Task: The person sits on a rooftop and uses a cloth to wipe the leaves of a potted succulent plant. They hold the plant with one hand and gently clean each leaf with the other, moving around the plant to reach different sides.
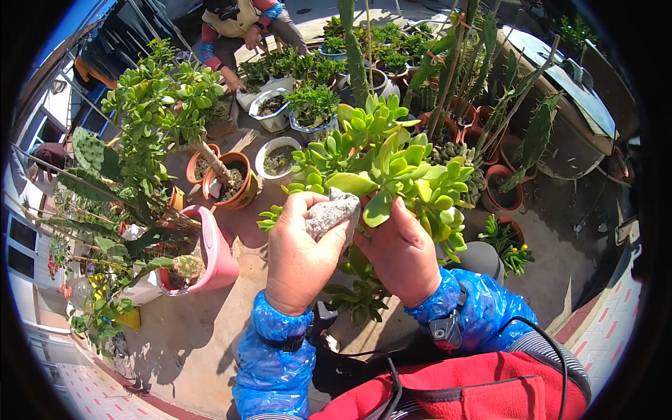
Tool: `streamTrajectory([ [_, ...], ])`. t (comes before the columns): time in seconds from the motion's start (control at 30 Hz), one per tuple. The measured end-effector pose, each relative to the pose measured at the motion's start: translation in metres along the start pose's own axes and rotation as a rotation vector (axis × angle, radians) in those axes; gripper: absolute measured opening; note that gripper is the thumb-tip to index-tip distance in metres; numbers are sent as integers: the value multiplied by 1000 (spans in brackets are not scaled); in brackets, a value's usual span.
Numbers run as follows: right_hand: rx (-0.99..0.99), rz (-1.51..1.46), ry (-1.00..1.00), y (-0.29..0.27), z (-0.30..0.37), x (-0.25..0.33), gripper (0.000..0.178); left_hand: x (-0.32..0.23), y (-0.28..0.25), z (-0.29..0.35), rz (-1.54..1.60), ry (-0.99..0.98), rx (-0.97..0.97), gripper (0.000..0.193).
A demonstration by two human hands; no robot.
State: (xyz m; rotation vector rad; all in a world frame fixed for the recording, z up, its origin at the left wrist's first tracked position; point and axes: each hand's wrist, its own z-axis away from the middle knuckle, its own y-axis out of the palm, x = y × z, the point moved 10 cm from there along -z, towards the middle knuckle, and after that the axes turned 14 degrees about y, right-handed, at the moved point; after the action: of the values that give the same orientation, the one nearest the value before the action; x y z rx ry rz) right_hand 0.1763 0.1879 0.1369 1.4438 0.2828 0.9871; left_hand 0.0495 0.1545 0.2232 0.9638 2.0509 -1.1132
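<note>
Directly in front of me stands a leafy green succulent [427, 171] with thick, glossy rosettes. Pinched between the thumb and fingers of my left hand [297, 252] is a crumpled grey cloth [332, 212], close against the leaves. My right hand [404, 259] is closed around a broad succulent leaf [379, 209] at the front of the plant, its fingers partly hidden behind the leaf. Both hands are side by side, nearly touching. Blue plastic sleeves cover my forearms. The plant's pot is mostly hidden by my hands and the foliage.
On the left are a pink pot [218, 255], a terracotta pot [241, 183] and a tall jade plant [161, 98]. Cactus pots [502, 189] crowd the right beside a large brown vat [553, 140]. Another person [245, 28] sits beyond several white pots [271, 112].
</note>
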Motion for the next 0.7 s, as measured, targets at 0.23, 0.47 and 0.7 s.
streamTrajectory([
  [0.23,-9,67,13,-1,4,-5,44,17,-16,6,-121,-50,35,35],
  [0.47,-11,140,58,-4,1,-17,41,18,-28,8,-189,-89,58,32],
  [0.7,-135,302,60,-7,10,-31,47,23,-33,10,-205,-91,58,30],
])
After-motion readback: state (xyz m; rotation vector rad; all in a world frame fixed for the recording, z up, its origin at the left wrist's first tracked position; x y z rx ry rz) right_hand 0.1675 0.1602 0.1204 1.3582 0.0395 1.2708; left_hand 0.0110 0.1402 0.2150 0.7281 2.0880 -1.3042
